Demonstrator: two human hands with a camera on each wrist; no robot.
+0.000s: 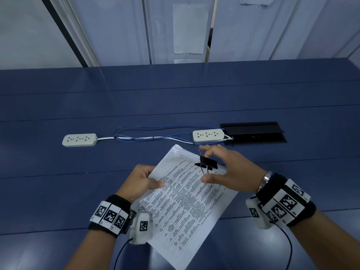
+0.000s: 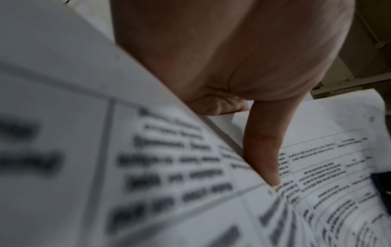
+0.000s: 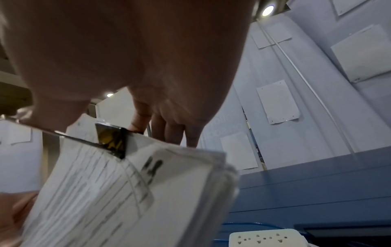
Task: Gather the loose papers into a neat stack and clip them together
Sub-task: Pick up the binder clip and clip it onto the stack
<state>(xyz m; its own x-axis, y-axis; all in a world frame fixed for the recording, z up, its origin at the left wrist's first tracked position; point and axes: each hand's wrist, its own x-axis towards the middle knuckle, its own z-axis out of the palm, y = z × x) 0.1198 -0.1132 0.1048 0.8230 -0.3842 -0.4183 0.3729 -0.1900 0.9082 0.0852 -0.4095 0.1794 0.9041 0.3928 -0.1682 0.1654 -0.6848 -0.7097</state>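
Panels of pale frosted partition (image 1: 116, 30), with sheets of paper (image 1: 190, 29) taped on them, close off the far side of a broad blue table (image 1: 58, 106) made of long smooth boards. Midway across it lie two cream power strips (image 1: 79, 140) (image 1: 208, 135), joined by looped blue and white cables (image 1: 148, 134) that run into a black recessed cable box (image 1: 253, 133). Nearer, the paper stack (image 1: 183, 201), white and printed with tables, is held tilted above the tabletop. Left hand (image 1: 139, 182) grips its left edge, thumb on top. A black binder clip (image 1: 208, 162) bites its far edge; right hand (image 1: 231, 168) hovers spread at the wire handles, thumb on the lower one
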